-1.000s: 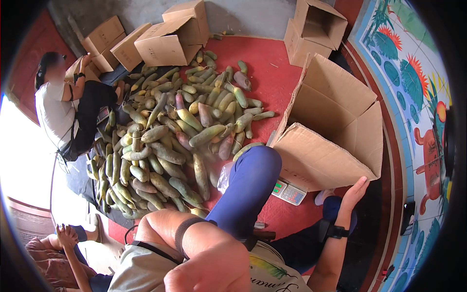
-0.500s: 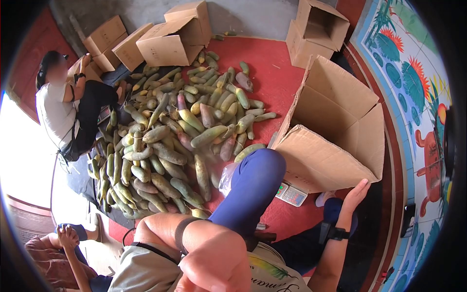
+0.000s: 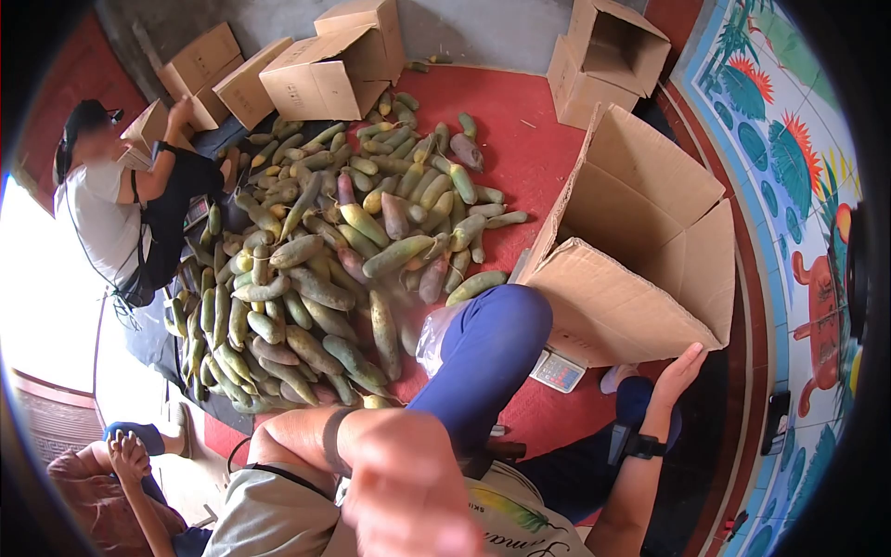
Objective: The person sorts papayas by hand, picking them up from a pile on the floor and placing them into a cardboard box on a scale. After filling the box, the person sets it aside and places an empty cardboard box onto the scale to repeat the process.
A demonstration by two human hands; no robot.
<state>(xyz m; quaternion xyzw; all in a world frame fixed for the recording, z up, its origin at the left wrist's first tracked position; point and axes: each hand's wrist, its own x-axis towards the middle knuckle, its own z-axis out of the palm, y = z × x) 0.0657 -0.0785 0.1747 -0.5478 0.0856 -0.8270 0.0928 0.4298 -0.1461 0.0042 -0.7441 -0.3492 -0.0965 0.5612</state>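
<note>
My right hand lies against the lower corner of a large open cardboard box, its fingers stretched out along the edge. The box stands tilted, its opening facing up and toward me. Close to the camera, my left hand is raised over my chest and smeared by motion; its fingers cannot be made out. Beyond my bent knee spreads a big heap of long green radishes, some of them reddish. A small scale with a keypad and display sits partly under the box.
Several cardboard boxes stand along the back wall, with two more stacked boxes at the far right. A person sits left of the heap; another person's clasped hands show lower left. A clear plastic bag lies by my knee.
My left hand has shifted slightly and is more blurred. The seated person at the left has leaned back, a hand raised toward the boxes. My right hand stays at the box corner.
</note>
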